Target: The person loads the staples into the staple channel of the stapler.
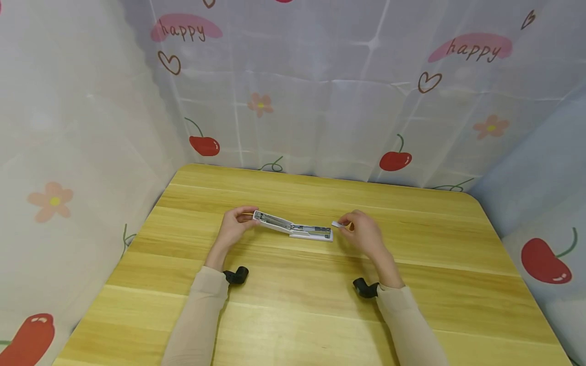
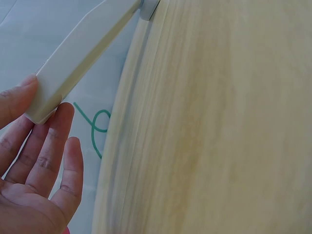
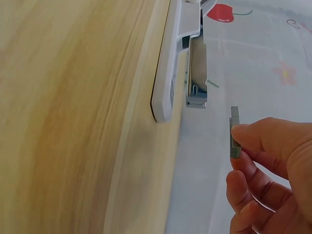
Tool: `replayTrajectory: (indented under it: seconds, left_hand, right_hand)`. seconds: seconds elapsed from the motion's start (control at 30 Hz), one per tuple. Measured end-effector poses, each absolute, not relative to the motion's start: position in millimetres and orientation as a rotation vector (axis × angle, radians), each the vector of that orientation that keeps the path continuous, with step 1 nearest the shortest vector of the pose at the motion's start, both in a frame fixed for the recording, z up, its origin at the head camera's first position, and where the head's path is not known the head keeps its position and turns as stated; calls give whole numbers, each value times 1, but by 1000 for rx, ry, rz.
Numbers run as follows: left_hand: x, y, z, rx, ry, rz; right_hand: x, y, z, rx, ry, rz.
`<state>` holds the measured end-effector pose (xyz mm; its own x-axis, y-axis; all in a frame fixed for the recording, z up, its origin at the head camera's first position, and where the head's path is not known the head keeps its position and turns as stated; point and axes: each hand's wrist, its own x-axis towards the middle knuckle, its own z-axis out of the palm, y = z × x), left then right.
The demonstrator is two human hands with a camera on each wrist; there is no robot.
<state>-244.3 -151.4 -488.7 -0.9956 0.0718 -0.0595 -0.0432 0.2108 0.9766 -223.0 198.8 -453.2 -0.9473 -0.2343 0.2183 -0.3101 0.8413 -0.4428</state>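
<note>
A white stapler [image 1: 313, 235] lies opened out on the table, its base low and its top arm [image 1: 274, 222] tilted up to the left. My left hand [image 1: 232, 227] pinches the raised end of that arm between thumb and fingers, as the left wrist view also shows on the white arm [image 2: 78, 58]. Just off the base's right end, my right hand [image 1: 364, 234] pinches a short strip of staples [image 1: 338, 224]. In the right wrist view the grey strip [image 3: 234, 114] stands apart from the metal staple channel [image 3: 197, 68], which sits above the base [image 3: 166, 92].
The wooden table [image 1: 293, 315] has rounded far corners. Printed curtains [image 1: 311, 122] with cherries, flowers and lettering hang behind it and at both sides. A black wrist camera mount [image 1: 237, 275] sits by the left sleeve and another mount [image 1: 365, 288] by the right.
</note>
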Motion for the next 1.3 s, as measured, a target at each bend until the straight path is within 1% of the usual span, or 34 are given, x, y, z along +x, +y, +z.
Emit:
replayTrajectory:
  seconds: [0.13, 0.4, 0.73, 1.3]
  left_hand:
    - [-244, -151, -488, 29, 2377, 1911]
    - [-243, -151, -487, 32, 2373, 1913]
    - [-245, -152, -490, 36, 2379, 1920]
    - [-243, -151, -488, 44, 2385, 1929]
  right_hand:
    - [-225, 193, -453, 469, -2876, 715]
    - [-227, 182, -451, 467, -2943, 715]
    - [-230, 176, -453, 516, -2981, 714]
    - [-233, 170, -458, 523, -3002, 693]
